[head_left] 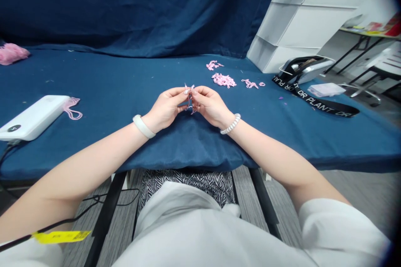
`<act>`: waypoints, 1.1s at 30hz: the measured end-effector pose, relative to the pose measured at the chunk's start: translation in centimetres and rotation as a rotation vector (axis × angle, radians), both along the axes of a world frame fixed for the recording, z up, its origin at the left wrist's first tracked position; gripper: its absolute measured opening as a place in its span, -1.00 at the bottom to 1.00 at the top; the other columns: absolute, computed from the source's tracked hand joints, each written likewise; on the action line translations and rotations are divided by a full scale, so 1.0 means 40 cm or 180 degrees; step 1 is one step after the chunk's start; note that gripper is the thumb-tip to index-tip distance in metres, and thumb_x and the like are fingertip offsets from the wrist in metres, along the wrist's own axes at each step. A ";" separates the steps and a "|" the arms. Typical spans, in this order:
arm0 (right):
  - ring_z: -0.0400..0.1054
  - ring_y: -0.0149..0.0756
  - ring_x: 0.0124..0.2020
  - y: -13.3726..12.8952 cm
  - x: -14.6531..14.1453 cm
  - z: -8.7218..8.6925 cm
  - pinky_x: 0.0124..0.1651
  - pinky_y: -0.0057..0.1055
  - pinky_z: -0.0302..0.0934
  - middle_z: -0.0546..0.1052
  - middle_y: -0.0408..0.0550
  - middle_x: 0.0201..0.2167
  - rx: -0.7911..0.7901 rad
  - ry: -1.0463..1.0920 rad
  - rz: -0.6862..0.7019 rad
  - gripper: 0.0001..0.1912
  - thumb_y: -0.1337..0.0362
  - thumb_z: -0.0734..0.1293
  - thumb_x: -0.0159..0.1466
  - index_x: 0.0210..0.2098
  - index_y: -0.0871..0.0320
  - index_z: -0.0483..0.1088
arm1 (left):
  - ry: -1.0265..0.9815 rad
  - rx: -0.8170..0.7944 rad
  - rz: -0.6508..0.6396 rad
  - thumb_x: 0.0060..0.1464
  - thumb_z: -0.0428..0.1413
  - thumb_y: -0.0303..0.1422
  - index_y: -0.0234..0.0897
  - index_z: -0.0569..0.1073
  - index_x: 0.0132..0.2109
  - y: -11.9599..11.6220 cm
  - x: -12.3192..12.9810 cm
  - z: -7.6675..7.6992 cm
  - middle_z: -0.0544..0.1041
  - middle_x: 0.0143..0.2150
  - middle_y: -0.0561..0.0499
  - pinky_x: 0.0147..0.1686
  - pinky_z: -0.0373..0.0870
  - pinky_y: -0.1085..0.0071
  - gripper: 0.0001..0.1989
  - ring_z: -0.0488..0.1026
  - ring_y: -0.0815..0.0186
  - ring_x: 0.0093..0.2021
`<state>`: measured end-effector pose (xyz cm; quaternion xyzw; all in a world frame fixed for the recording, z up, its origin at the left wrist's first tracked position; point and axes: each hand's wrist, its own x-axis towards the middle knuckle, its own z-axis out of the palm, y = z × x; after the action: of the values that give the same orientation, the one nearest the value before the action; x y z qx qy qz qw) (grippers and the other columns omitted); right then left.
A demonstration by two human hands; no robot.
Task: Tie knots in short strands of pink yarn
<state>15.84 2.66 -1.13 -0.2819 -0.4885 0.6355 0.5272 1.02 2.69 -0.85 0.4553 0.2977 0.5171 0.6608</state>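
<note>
Close together above the blue cloth, both hands pinch a thin pink cord (189, 101). My left hand (169, 106) wears a pale bangle at the wrist, and its thumb and index finger are closed on the cord. From the other side my right hand (210, 106), with a beaded bracelet, holds the same cord in closed fingertips. A short loop of it hangs between the hands; the fingers hide the rest. Beyond the right hand lies a pile of small pink cord pieces (223, 80), with a smaller heap (214, 65) behind it and loose pieces (249, 84) to its right.
On the left lie a white power bank (37, 117) with a cable, pink cord loops (72, 107) against its end, and a pink bundle (13, 53). To the right are a black lettered strap (319, 103), a bag (305, 69), a clear plastic box (326, 89) and white boxes (291, 25).
</note>
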 end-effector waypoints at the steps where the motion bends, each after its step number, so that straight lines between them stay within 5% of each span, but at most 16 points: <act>1: 0.18 -0.55 -0.59 0.000 0.000 0.000 -0.51 -0.52 0.11 0.36 -0.26 -0.62 0.0000 -0.0009 0.0011 -0.52 0.02 0.57 -0.13 -0.45 0.20 0.37 | -0.0021 -0.0025 -0.0031 -0.18 0.39 -0.29 -0.25 0.61 -0.29 -0.001 0.000 0.000 0.58 -0.33 0.05 -0.24 0.41 0.47 -0.75 0.50 0.42 -0.29; 11: 0.22 -0.57 -0.61 -0.002 0.011 0.014 -0.52 -0.54 0.09 0.41 -0.23 -0.63 -0.0186 -0.0047 0.0184 -0.56 0.10 0.60 -0.19 -0.51 0.25 0.40 | -0.0048 -0.0019 -0.0366 -0.14 0.37 -0.28 -0.23 0.63 -0.27 0.000 -0.008 -0.005 0.59 -0.29 0.05 -0.19 0.41 0.46 -0.77 0.49 0.43 -0.26; 23: 0.16 -0.55 -0.65 -0.005 0.023 0.019 -0.54 -0.53 0.04 0.28 -0.26 -0.75 -0.0052 -0.0471 0.0196 -0.45 0.02 0.60 -0.22 -0.65 0.21 0.22 | 0.0218 0.0161 -0.0646 -0.14 0.37 -0.22 -0.23 0.64 -0.30 0.007 -0.015 -0.019 0.60 -0.31 0.01 -0.15 0.40 0.42 -0.76 0.51 0.39 -0.27; 33: 0.15 -0.55 -0.62 -0.004 0.024 0.021 -0.54 -0.53 0.04 0.29 -0.29 -0.66 0.0365 -0.1183 -0.0127 -0.39 -0.09 0.55 -0.15 -0.44 0.18 0.21 | 0.0033 -0.0080 -0.0737 -0.23 0.42 -0.24 -0.25 0.60 -0.35 0.002 -0.010 -0.020 0.59 -0.33 0.04 -0.16 0.39 0.43 -0.72 0.52 0.38 -0.25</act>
<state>16.81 2.51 -0.29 -0.3735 -0.6072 0.5331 0.4557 0.61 2.78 -1.65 0.4810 0.2530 0.4312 0.7202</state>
